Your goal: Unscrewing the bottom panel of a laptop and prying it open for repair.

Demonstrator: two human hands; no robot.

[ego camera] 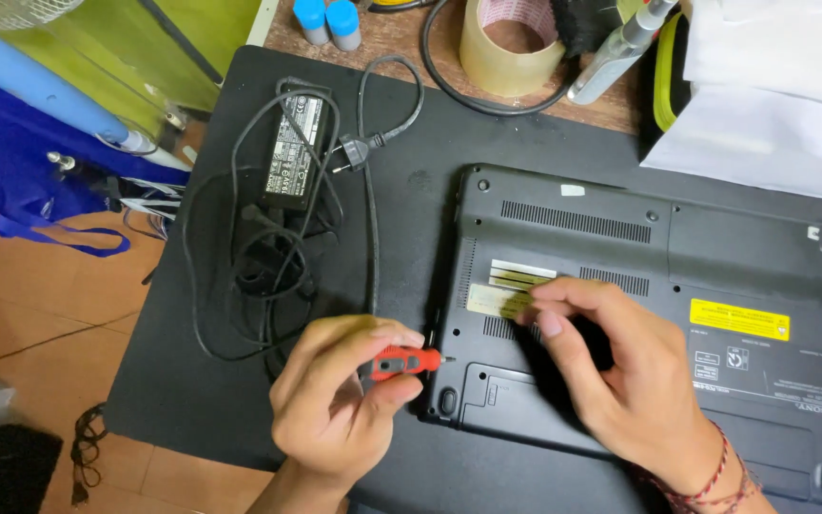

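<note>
**Hands at the corner of an upturned laptop**

Fingers of the left hand pinch a small red-handled screwdriver, held level so its tip points at the near left edge of the black plastic laptop, which lies bottom-up on the counter. The right hand rests flat on the laptop's underside, fingers spread over the pale stickers and gripping nothing, apparently to keep the case from sliding under the tool. A yellow label sits further right on the case. The laptop rests on a black mat, a soft base that likely guards the lid. Left of the hands lies a black power brick with its tangled cable, set apart. Beyond the mat stand a roll of clear tape and two blue-capped bottles.
</note>
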